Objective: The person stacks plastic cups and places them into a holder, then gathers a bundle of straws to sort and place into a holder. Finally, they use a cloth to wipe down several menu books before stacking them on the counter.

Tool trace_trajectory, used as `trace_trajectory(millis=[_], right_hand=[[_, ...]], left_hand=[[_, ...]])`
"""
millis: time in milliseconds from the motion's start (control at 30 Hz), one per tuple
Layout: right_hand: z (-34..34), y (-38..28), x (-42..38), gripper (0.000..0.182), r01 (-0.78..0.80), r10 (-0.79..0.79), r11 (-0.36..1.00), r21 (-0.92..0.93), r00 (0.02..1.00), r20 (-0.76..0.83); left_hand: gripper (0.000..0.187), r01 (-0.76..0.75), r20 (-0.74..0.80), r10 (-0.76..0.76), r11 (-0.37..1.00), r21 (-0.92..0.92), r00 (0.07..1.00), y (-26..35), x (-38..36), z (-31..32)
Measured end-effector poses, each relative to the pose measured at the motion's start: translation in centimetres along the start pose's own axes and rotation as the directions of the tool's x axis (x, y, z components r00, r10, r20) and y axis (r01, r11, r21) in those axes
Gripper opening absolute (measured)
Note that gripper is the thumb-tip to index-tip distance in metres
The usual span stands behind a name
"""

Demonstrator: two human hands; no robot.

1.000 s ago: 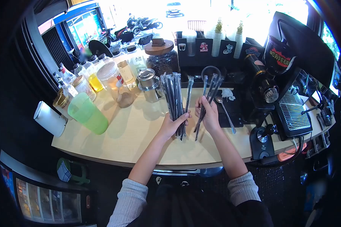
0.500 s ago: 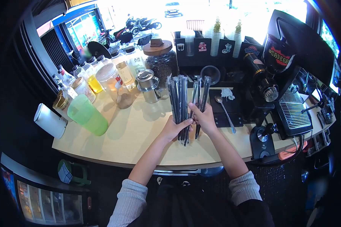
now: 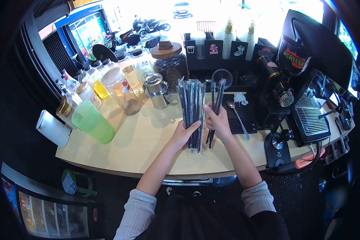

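Note:
A thick bundle of black straws in clear wrappers (image 3: 191, 104) stands upright in my left hand (image 3: 184, 134), whose fingers wrap round its lower half. My right hand (image 3: 219, 122) is closed on a smaller bunch of wrapped black straws (image 3: 217, 96), just right of the big bundle. A narrow gap shows between the two bunches at the top. Both hands are over the front middle of the wooden counter (image 3: 148, 152). Most of my fingers are hidden behind the straws.
On the left stand a green tumbler (image 3: 93, 122), a white cup (image 3: 53, 128), bottles and jars. A metal drip filter (image 3: 157, 90) is behind my left hand. To the right lie a spoon (image 3: 238, 120) on a black scale (image 3: 238, 127), a grinder (image 3: 278, 86) and an espresso machine (image 3: 310, 116).
My right hand has moved slightly right, and its few straws stand farther from the main bundle. My left hand keeps its hold in nearly the same place.

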State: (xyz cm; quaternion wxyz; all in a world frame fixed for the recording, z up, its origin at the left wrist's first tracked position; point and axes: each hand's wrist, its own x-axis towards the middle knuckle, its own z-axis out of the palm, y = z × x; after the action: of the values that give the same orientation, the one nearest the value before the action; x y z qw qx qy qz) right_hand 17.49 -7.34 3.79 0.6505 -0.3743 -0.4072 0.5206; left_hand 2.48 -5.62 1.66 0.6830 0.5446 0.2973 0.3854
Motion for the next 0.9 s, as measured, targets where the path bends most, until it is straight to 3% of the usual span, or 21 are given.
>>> trace_trajectory(millis=[233,333,400,900], right_hand=[[0.73,0.02,-0.42,0.023,0.004,-0.013,0.994,-0.107,0.996,-0.089],[0.46,-0.03,-0.34,0.021,0.026,-0.027,0.999,-0.025,0.998,-0.048],[0.26,-0.1,-0.28,0.019,0.039,-0.039,0.999,-0.005,0.999,0.002],[0.27,-0.1,-0.43,0.016,0.058,-0.059,0.998,0.025,0.998,0.032]], left_hand=[[0.024,-0.085,-0.047,0.088,0.994,0.064,0.995,-0.63,0.22,-0.19],[0.028,-0.064,-0.046,0.067,0.995,0.077,0.997,-0.81,0.38,-0.48],[0.025,-0.127,-0.043,0.131,0.987,0.099,0.99,-0.83,0.48,-0.46],[0.026,-0.129,-0.042,0.131,0.991,0.041,0.991,-0.23,0.32,-0.49]])
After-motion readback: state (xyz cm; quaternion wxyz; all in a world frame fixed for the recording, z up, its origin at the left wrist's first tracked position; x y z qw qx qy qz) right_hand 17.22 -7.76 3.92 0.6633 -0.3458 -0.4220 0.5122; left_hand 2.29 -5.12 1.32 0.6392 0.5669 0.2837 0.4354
